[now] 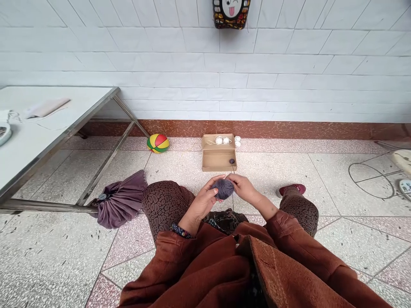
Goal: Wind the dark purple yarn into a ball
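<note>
A dark purple-grey ball of yarn (pixel 224 189) is held in front of my lap. My left hand (pixel 205 197) wraps round its left side. At its right side my right hand (pixel 243 186) has its fingers pinched together by the yarn, where a strand seems to run. Beyond the hands an open cardboard box (pixel 215 160) stands on the floor. A small dark ball of yarn (pixel 231 161) lies in its right part, with a strand leading toward my hands. Two white balls (pixel 222 140) rest in the lid, and more white balls (pixel 237 141) sit beside it.
A metal-framed table (pixel 77 102) stands on the left, with a pouch (pixel 48 108) on top. A purple bag (pixel 123 197) lies by its leg, and a coloured ball (pixel 158 143) is near the wall. On the right is a wire stand (pixel 372 179). A patterned basket (pixel 231 15) hangs above.
</note>
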{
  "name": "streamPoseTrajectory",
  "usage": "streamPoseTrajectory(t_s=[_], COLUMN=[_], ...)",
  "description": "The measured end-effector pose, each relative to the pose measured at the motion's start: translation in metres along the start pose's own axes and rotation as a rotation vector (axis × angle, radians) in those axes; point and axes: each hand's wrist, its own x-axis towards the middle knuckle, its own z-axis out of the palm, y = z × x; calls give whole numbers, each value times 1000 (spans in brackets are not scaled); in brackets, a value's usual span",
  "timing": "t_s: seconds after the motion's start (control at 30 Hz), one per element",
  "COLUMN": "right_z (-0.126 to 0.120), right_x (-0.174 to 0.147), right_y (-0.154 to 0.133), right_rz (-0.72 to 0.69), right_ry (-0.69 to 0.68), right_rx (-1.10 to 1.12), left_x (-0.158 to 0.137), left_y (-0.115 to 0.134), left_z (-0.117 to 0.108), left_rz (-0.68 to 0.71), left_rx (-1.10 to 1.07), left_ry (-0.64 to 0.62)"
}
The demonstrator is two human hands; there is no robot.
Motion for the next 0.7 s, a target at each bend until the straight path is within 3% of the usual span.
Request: streamPoseTrajectory(t_s=[0.17, 0.3, 0.37, 0.43, 0.53, 0.6, 0.7], right_z=[26, 13, 0, -14, -29, -33, -24], right_x=[-30, -39, -36, -27, -9, 0, 1], right_y=[-4, -32, -45, -53, -47, -34, -12], right_rz=[-13, -195, -252, -265, -237, -189, -77], right_ry=[-105, -249, -241, -167, -37, 13, 52], right_rx=[-53, -71, -40, -15, -41, -75, -80], left_x=[7, 10, 10, 8, 5, 3, -1], left_y=[-4, -9, -9, -8, -6, -4, -2], left_z=[-6, -13, -13, -12, -7, -3, 1], left_rz=[1, 24, 40, 44, 4, -22, -31], left_rx=[-45, 127, 247, 341, 388, 345, 184], left_ry=[172, 287, 292, 255, 100, -15, -77])
